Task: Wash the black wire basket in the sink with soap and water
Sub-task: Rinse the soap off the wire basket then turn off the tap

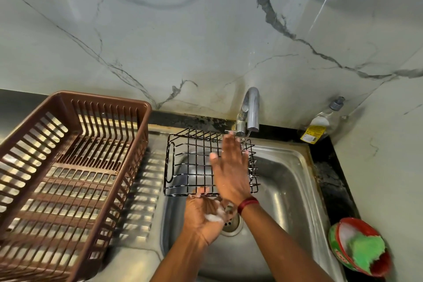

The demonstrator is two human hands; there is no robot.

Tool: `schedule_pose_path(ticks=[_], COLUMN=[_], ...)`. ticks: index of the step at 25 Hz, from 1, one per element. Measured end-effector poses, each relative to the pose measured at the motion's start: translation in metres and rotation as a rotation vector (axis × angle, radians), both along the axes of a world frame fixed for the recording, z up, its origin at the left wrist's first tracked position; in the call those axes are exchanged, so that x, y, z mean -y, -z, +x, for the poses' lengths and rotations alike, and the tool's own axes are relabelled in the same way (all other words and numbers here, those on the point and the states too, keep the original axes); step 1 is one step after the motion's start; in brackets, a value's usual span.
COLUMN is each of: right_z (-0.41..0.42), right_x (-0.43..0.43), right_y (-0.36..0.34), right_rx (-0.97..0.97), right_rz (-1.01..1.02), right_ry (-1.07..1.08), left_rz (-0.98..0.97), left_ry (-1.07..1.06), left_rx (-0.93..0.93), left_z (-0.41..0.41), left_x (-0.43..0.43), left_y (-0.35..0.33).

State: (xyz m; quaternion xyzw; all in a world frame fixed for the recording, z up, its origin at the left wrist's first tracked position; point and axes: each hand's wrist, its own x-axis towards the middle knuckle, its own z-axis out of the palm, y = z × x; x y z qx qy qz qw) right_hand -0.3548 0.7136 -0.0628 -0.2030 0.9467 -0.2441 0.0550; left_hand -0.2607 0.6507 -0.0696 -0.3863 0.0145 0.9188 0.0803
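**Soapy basket gets a rinse**

Two bare arms reach up over the sink (295,181). Start with the fingers. On the left hand (203,213) they curl over the near bottom wire of the black wire basket (206,165) and hold it up. White foam sits on the back of that hand. On the right hand (231,167) the fingers are straight and close together, holding nothing. They lie flat across the basket's right side, and the tips reach almost up to the tap (250,110). I cannot tell if the palm presses the wires or just hangs above them. A red band goes round that wrist.

The basket stands tipped up on its edge over the sink, just under the tap. A thin stream of water runs from the spout by its far right corner.

I think this is the rubbing and rinsing step. Soap is already on. Next, the basket likely needs turning so the water gets to every side, and the flat hand can wipe the foam away. The left grip must stay firm, since wet wires are slippery.

The basket is thin black wire in squares, with a long loop handle on its left end. Little white soap bits stick along its bottom and right wires.

Left of the sink sits a brown crate (68,178). Right of the sink a green sponge (364,252) lies in a red bowl (380,265).
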Motion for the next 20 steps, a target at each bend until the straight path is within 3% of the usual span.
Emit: schedule_pose_path(ticks=[4, 11, 17, 20], right_z=[-0.018, 0.014, -0.035, -0.022], right_x=[-0.032, 0.004, -0.043, -0.037], right_y=[0.018, -0.009, 0.013, 0.007], right_rx=[0.227, -0.051, 0.203, 0.132], right_rz=[0.035, 0.07, 0.062, 0.087], right_ry=[0.291, -0.122, 0.291, 0.22], left_rz=[0.009, -0.061, -0.01, -0.04], left_ry=[-0.039, 0.027, -0.081, -0.056], left_rx=[0.001, -0.097, -0.042, -0.069], left_z=[0.003, 0.006, 0.005, 0.004], left_x=[0.0, -0.007, 0.002, -0.001], left_y=[-0.001, 0.007, -0.003, -0.001])
